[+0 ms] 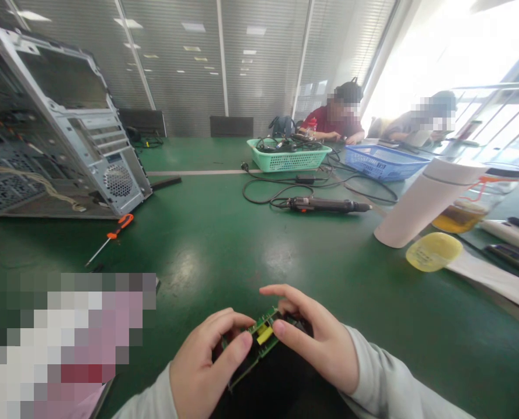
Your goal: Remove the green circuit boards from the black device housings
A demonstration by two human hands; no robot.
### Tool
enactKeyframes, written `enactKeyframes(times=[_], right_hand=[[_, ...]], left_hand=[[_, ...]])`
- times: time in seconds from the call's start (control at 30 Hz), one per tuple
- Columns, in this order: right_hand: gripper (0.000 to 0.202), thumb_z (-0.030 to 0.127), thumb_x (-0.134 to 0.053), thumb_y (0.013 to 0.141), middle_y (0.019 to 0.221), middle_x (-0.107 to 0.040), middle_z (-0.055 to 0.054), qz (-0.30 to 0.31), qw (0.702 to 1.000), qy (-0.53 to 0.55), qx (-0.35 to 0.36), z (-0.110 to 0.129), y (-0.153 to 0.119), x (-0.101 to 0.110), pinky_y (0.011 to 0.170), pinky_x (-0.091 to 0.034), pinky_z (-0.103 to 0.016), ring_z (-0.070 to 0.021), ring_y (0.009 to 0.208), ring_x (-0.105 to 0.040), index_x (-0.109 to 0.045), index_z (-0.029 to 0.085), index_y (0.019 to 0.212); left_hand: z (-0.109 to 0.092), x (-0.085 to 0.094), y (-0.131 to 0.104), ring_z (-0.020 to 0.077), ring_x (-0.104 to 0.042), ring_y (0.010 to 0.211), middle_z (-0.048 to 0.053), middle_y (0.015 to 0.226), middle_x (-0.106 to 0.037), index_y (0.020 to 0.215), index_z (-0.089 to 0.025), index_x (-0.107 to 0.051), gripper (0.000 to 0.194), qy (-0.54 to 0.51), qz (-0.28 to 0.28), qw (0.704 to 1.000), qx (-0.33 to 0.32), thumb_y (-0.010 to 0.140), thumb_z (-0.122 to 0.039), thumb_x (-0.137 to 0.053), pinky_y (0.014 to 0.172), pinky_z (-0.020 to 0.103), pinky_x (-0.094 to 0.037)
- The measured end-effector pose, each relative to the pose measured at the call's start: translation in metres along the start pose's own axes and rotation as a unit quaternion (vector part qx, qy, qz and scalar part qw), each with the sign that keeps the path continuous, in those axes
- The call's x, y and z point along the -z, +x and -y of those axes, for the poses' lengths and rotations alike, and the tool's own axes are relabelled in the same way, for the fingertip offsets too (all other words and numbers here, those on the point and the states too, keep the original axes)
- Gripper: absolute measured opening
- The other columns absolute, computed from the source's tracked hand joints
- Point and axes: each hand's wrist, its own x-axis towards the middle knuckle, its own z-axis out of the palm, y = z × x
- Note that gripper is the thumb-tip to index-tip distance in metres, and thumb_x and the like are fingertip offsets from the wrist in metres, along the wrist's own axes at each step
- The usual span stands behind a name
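Near the front edge of the green table, both my hands hold a green circuit board that carries a yellow block-shaped part. My left hand grips its left end, thumb on the near side and fingers behind. At the other end, my right hand pinches the board with its thumb near the yellow part, while the index finger sticks out to the left. Dark parts of the board are partly hidden by my fingers. Below it is something black that I cannot make out.
An opened computer case stands at left, with an orange-handled screwdriver before it. Ahead lie a corded electric screwdriver, a green basket of cables and a blue basket. A white tumbler stands at right. Two people sit beyond.
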Motion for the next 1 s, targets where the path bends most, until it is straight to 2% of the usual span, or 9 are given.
enactKeyframes(times=[0.1,0.23,0.33,0.43,0.5,0.63,0.77,0.9,1.0], right_hand=[[0.059,0.052,-0.052,0.088,0.076,-0.053,0.0,0.032,0.999,0.04,-0.013,0.001,0.0,0.002,0.061,-0.036,-0.023,-0.0109,0.064,-0.046,-0.038,0.018,0.134],[0.048,0.049,-0.056,0.084,0.073,-0.052,0.0,0.024,1.0,-0.007,0.0,0.006,0.002,0.007,0.062,-0.036,-0.024,-0.0112,0.065,-0.047,-0.053,0.018,0.121],[0.042,0.053,-0.055,0.082,0.071,-0.054,-0.002,-0.016,0.999,-0.033,-0.02,0.007,0.007,0.011,0.061,-0.039,-0.024,-0.0121,0.065,-0.05,-0.065,0.016,0.098],[0.055,0.064,-0.05,0.079,0.061,-0.053,-0.002,-0.026,0.991,0.071,-0.112,0.006,0.014,0.016,0.046,-0.039,-0.021,-0.0116,0.052,-0.052,-0.062,0.013,0.092],[0.058,0.064,-0.054,0.078,0.064,-0.057,-0.002,-0.038,0.968,0.177,-0.175,0.005,0.018,0.02,0.042,-0.04,-0.018,-0.012,0.051,-0.056,-0.056,0.013,0.104],[0.046,0.048,-0.062,0.081,0.083,-0.062,-0.006,-0.036,0.898,0.36,-0.252,0.007,0.021,0.022,0.059,-0.052,-0.02,-0.0149,0.069,-0.065,-0.05,0.015,0.109],[0.043,0.051,-0.041,0.092,0.07,-0.059,-0.004,0.041,0.809,0.471,-0.348,0.008,0.021,0.017,0.058,-0.052,-0.022,-0.0178,0.067,-0.066,-0.053,0.011,0.099],[0.068,0.055,-0.007,0.096,0.054,-0.048,-0.001,0.15,0.763,0.538,-0.326,0.007,0.017,0.013,0.053,-0.05,-0.021,-0.0161,0.057,-0.063,-0.056,0.009,0.105],[0.066,0.054,-0.009,0.097,0.056,-0.048,0.0,0.186,0.755,0.555,-0.296,0.006,0.015,0.012,0.054,-0.048,-0.02,-0.0133,0.055,-0.061,-0.056,0.009,0.109]], left_hand=[[0.011,0.003,0.003,0.0237,-0.062,0.079,0.004,0.078,-0.069,0.08,-0.023,-0.073,0.03,-0.083,-0.04,0.995,0.029,0.079,-0.046,-0.053,0.073,0.031,-0.046],[0.031,0.012,0.01,0.0238,-0.061,0.081,0.005,0.078,-0.069,0.081,-0.019,-0.071,0.027,-0.195,-0.135,0.968,0.08,0.069,-0.044,-0.066,0.068,0.029,-0.049],[0.041,0.018,0.022,0.016,-0.051,0.047,0.003,0.054,-0.059,0.078,-0.012,-0.07,0.044,-0.281,-0.072,0.948,0.129,0.075,-0.053,-0.055,0.045,0.027,-0.043],[0.043,0.022,0.033,0.0128,-0.046,0.04,0.004,0.051,-0.059,0.08,-0.009,-0.069,0.044,-0.369,0.028,0.913,0.17,0.066,-0.05,-0.062,0.036,0.024,-0.034],[0.038,0.022,0.034,0.0133,-0.048,0.04,0.004,0.05,-0.06,0.08,-0.01,-0.068,0.04,-0.386,0.042,0.904,0.177,0.063,-0.046,-0.065,0.034,0.022,-0.032],[0.024,0.018,0.028,0.011,-0.047,0.041,0.004,0.052,-0.061,0.081,-0.01,-0.067,0.034,-0.387,-0.018,0.907,0.164,0.069,-0.041,-0.061,0.037,0.021,-0.032],[0.025,0.015,0.026,0.0118,-0.048,0.042,0.004,0.052,-0.061,0.082,-0.01,-0.068,0.037,-0.381,-0.036,0.909,0.167,0.069,-0.044,-0.059,0.036,0.021,-0.031],[0.031,0.017,0.03,0.0117,-0.046,0.04,0.004,0.052,-0.06,0.083,-0.01,-0.068,0.043,-0.381,-0.023,0.907,0.177,0.069,-0.049,-0.056,0.035,0.021,-0.03],[0.028,0.019,0.028,0.0118,-0.049,0.043,0.004,0.056,-0.061,0.088,-0.01,-0.068,0.043,-0.381,-0.008,0.91,0.164,0.073,-0.048,-0.056,0.039,0.021,-0.034]])
